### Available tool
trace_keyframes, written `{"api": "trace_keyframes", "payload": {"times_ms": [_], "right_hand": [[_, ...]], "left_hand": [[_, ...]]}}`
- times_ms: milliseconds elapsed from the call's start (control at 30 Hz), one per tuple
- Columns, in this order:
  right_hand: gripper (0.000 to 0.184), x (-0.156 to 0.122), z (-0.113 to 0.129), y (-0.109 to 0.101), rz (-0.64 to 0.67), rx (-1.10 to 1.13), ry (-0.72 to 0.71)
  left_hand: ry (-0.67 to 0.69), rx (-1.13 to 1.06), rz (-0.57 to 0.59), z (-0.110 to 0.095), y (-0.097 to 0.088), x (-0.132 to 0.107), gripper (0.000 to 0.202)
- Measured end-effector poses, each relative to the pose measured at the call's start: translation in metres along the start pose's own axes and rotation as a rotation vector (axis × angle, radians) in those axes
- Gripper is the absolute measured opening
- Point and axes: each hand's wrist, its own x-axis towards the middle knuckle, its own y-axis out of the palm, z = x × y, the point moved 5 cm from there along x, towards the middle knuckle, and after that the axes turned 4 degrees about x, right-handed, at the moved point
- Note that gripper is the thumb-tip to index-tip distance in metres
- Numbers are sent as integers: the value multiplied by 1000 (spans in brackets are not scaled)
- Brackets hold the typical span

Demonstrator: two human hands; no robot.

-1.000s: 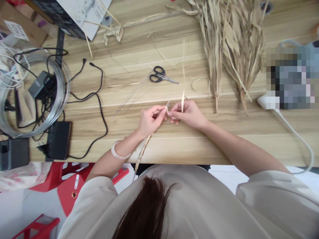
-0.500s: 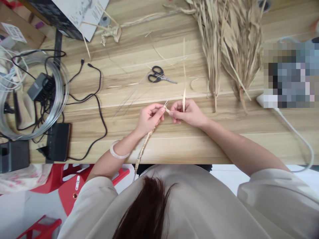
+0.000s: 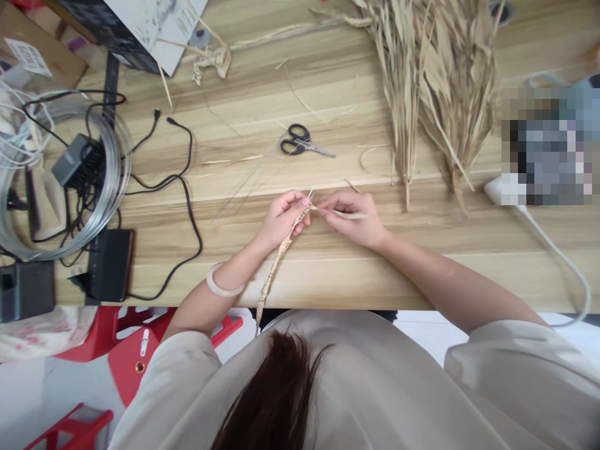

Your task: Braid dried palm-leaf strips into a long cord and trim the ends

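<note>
My left hand (image 3: pixel 287 219) pinches the upper end of a narrow braided strip (image 3: pixel 273 270) of pale dry leaf. Thin wire-like ends poke out past the fingertips, and the strip's lower end hangs over the table edge. Close on the right, my right hand (image 3: pixel 354 215) is closed on a flat pale leaf strand (image 3: pixel 350 215), which runs from the top of the braid across the fingers. Beyond the hands lie black-handled scissors (image 3: pixel 300 142), with loose thin wires (image 3: pixel 250 178) beside them.
Two bundles of dried leaves (image 3: pixel 405 112) lie at the far right. On the left are a coil of clear tubing or wire (image 3: pixel 110 181), black cables (image 3: pixel 199 231) and adapters. A box (image 3: pixel 154 31) stands at the back left. A white cable (image 3: pixel 557 247) curves down the right side.
The leaf strand in my right hand has swung from pointing up and away to lying across the fingers. My left hand has turned slightly, showing more of the braid.
</note>
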Motion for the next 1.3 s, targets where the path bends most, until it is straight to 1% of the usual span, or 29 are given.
{"api": "trace_keyframes", "payload": {"times_ms": [67,133,200,300,333,367,433,533,633,800,933,1067,1200,1300], "right_hand": [[15,-1,4,-2,-20,-126,-80],[13,-1,8,-2,8,-178,-125],[12,-1,13,0,96,-154,-164],[15,-2,19,5,277,-71,-258],[17,-3,19,6,314,-45,-274],[18,-2,18,7,323,-18,-269],[18,0,12,5,263,41,-194],[18,3,1,3,138,141,-2],[20,3,-3,7,104,245,145],[19,3,-1,9,66,353,288],[16,4,1,9,59,357,331],[12,4,3,11,56,300,338],[12,7,5,12,96,272,263],[14,8,3,12,146,295,237]], "left_hand": [[-65,-69,2,1,1,0,29],[-107,-110,-6,2,1,0,26],[-106,-104,-34,3,1,-1,24],[-48,-59,-77,4,-1,-1,24],[-27,-51,-83,5,-2,-1,23],[-9,-50,-85,5,-2,-1,23],[19,-52,-89,4,-3,-2,21],[41,-21,-94,1,-2,-4,19],[66,50,-106,-2,1,-8,18],[148,182,-129,-4,4,-12,19],[198,269,-126,-7,6,-14,22],[200,304,-137,-5,6,-15,22],[196,242,-121,-2,7,-14,24],[170,117,-88,-2,9,-12,24]]}}
